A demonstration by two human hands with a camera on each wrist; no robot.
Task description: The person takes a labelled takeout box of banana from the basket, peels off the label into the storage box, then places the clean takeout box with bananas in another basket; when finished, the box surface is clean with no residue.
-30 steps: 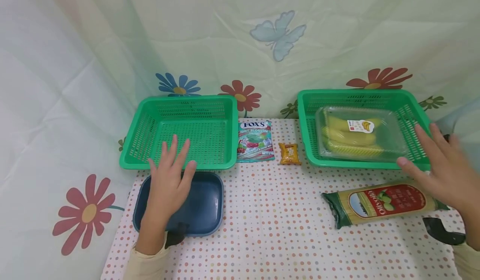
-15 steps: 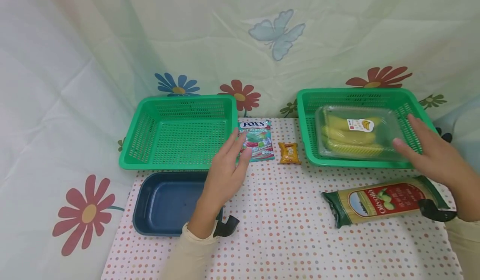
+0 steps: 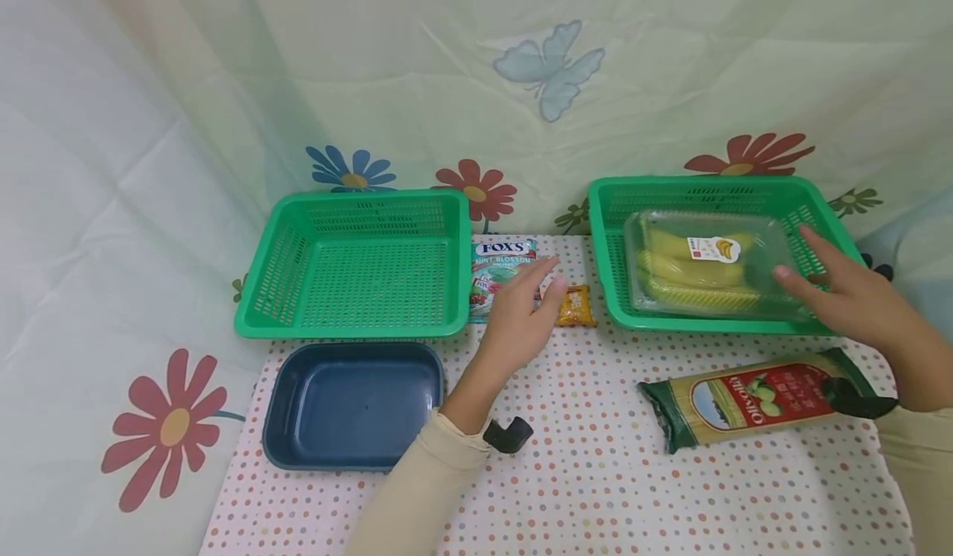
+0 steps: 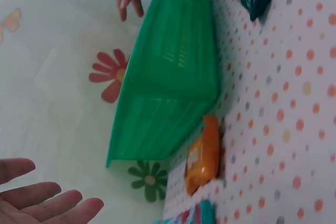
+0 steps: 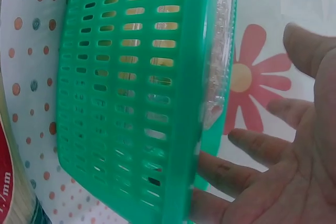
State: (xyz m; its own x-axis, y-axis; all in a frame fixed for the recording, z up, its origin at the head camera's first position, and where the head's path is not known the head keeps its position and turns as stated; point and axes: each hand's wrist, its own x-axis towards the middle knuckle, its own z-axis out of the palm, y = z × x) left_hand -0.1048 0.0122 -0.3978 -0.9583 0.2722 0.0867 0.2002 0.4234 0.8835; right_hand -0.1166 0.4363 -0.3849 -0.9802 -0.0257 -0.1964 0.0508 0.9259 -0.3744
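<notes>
Left hand spread flat with fingers straight, grasping nothing, hovering over the near edge of the candy bag and just left of the small orange snack packet, both lying on the worktop between the baskets. Right hand likewise released, fingers extended over the right rim of the right green basket, close to the clear banana tray resting inside it; whether touching cannot be told. Possible trouble: flat fingers sliding the slick packet away instead of catching it, or nudging the candy bag along with it; a one-sided lift tipping the tray against the basket wall. Counted: two green baskets, the left green basket bare inside; one blue dish at near left; one candy bag; one snack packet; one banana tray; one pasta packet at near right.
</notes>
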